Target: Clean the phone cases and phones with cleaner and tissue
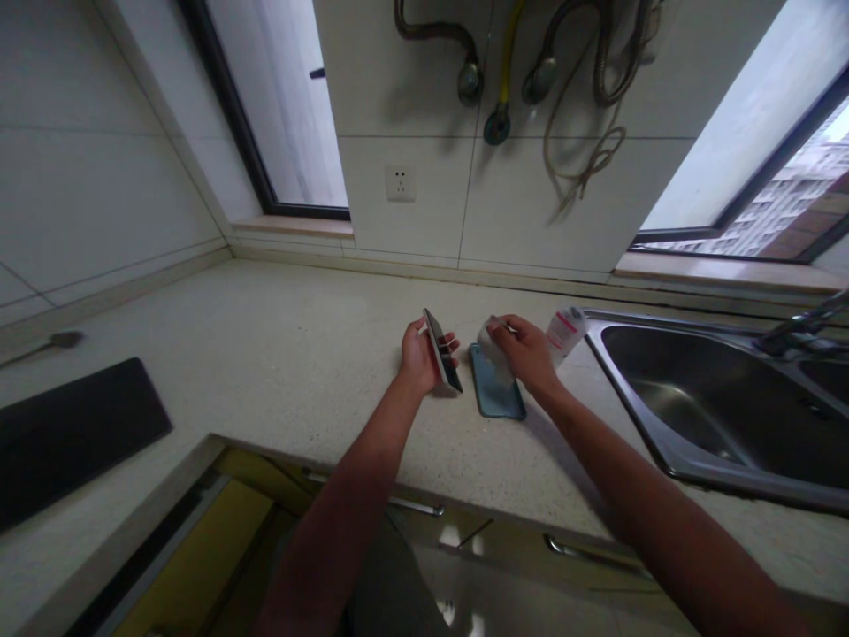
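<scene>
Head view: a phone point(443, 354) is held by the left hand point(415, 358) above the countertop point(298, 354), tilted steeply on its side, its dark glossy face turned toward the right hand point(527, 349). The left fingers are partly curled, with the phone gripped between thumb and fingers; some fingertips are seen past its far side. A crumpled white wipe point(491, 349) is pinched by the right hand, thumb and fingers drawn close together. A blue-green phone case point(494, 402) is laid flat on the countertop, just right of the phone, and its upper part is partly covered by the wipe and right hand. A clear packet with pink markings point(567, 332) is seen just beyond the right hand; whether it is touched by that hand cannot be told. A steel sink point(683, 380) is set into the countertop at right. A dark flat panel point(80, 433) is placed at far left, well apart from both hands. A socket point(401, 183) is mounted on the tiled wall.
</scene>
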A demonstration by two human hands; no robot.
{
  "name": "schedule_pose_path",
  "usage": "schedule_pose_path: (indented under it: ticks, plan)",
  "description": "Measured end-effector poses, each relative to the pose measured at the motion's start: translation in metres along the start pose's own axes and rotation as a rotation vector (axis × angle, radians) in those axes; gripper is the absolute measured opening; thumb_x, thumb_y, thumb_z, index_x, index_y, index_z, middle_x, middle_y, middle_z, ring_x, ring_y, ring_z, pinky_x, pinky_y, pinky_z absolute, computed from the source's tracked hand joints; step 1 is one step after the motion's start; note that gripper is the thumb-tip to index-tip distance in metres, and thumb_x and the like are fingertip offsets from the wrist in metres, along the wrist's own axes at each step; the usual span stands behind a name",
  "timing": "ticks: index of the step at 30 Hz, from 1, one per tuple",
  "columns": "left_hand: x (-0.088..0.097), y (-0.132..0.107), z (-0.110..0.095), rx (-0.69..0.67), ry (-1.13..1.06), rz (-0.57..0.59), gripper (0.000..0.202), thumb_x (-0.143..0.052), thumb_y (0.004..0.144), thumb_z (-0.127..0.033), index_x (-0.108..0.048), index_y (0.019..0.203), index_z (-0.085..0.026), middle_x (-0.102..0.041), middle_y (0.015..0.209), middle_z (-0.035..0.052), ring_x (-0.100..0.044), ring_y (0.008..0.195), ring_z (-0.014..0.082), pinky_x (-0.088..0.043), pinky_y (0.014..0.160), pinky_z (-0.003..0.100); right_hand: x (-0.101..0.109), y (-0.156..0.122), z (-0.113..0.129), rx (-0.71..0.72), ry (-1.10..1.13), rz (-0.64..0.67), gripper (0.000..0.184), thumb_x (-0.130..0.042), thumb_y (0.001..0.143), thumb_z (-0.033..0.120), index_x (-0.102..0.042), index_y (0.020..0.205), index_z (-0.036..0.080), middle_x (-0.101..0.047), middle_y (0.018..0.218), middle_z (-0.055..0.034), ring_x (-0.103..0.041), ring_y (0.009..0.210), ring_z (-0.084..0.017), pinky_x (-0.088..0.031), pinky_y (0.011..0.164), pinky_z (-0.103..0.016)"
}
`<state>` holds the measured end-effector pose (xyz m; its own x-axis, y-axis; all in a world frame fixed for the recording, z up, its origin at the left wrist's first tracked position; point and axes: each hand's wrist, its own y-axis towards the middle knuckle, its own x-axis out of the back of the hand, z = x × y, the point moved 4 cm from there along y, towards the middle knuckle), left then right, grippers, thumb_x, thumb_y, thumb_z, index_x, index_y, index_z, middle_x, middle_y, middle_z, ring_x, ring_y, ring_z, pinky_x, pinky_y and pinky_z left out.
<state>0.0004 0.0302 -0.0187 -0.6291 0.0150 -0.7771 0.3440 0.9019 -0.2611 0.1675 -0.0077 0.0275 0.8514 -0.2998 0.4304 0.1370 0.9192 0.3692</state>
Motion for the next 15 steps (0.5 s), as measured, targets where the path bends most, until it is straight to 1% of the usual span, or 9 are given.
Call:
schedule_pose_path:
  ticks: [2, 4, 6, 7, 11, 13, 15]
  plan:
    - [-0.002, -0.002, -0.001, -0.021, -0.008, -0.001, 0.028, -0.049, 0.084, -0.046, -0.053, 0.082, -0.019, -0.068, 0.081, 0.0093, -0.067, 0.069, 0.0219, -0.05, 0.052, 0.031, 0.002, 0.001, 0.002, 0.019, -0.258, 0.114, 0.029, -0.052, 0.088, 0.04, -0.071, 0.089, 0.018, -0.072, 0.08, -0.0065, -0.065, 0.073, -0.02, -0.046, 0.066, -0.029]
    - [-0.005, -0.004, -0.001, -0.027, -0.016, -0.022, 0.021, -0.054, 0.082, -0.039, -0.055, 0.085, -0.018, -0.069, 0.085, 0.0097, -0.068, 0.073, 0.0214, -0.052, 0.055, 0.03, 0.004, 0.0, 0.003, -0.011, -0.536, 0.215, 0.029, -0.053, 0.088, 0.036, -0.074, 0.097, 0.018, -0.075, 0.091, -0.0108, -0.069, 0.084, -0.024, -0.047, 0.072, -0.031]
    - [-0.007, -0.005, 0.001, -0.015, -0.026, -0.038, 0.017, -0.054, 0.082, -0.031, -0.059, 0.089, -0.017, -0.071, 0.088, 0.0101, -0.069, 0.075, 0.0205, -0.053, 0.057, 0.029, 0.008, -0.001, 0.002, -0.077, -0.744, 0.278, 0.032, -0.052, 0.089, 0.036, -0.074, 0.104, 0.019, -0.075, 0.098, -0.0143, -0.07, 0.09, -0.028, -0.048, 0.072, -0.033]
    - [-0.009, -0.005, 0.003, -0.011, -0.031, -0.041, 0.017, -0.053, 0.083, -0.028, -0.061, 0.092, -0.016, -0.071, 0.089, 0.0105, -0.07, 0.076, 0.0199, -0.054, 0.058, 0.028, 0.01, -0.001, 0.002, -0.106, -0.815, 0.305, 0.032, -0.051, 0.089, 0.035, -0.074, 0.105, 0.018, -0.075, 0.1, -0.0157, -0.07, 0.091, -0.029, -0.048, 0.072, -0.033]
    - [-0.01, -0.002, 0.008, -0.018, -0.006, -0.06, 0.031, -0.049, 0.087, -0.027, -0.065, 0.107, -0.009, -0.074, 0.086, 0.014, -0.071, 0.078, 0.0206, -0.057, 0.069, 0.029, 0.023, 0.001, -0.005, -0.209, -0.965, 0.419, 0.029, -0.052, 0.088, 0.026, -0.075, 0.101, 0.014, -0.074, 0.101, -0.0209, -0.071, 0.093, -0.031, -0.05, 0.071, -0.035]
    - [-0.008, 0.001, 0.012, 0.008, 0.035, -0.087, 0.036, -0.048, 0.088, -0.028, -0.064, 0.112, -0.006, -0.074, 0.085, 0.0162, -0.072, 0.079, 0.0235, -0.058, 0.072, 0.033, 0.034, 0.003, -0.009, -0.242, -1.016, 0.466, 0.027, -0.053, 0.088, 0.024, -0.075, 0.099, 0.013, -0.073, 0.101, -0.0225, -0.071, 0.094, -0.032, -0.05, 0.071, -0.035]
    - [-0.006, 0.003, 0.015, 0.055, 0.065, -0.099, 0.039, -0.048, 0.088, -0.029, -0.064, 0.114, -0.005, -0.074, 0.086, 0.0177, -0.073, 0.079, 0.026, -0.059, 0.073, 0.037, 0.043, 0.005, -0.012, -0.229, -1.058, 0.524, 0.027, -0.053, 0.087, 0.02, -0.075, 0.1, 0.012, -0.073, 0.102, -0.0232, -0.071, 0.094, -0.032, -0.051, 0.072, -0.036]
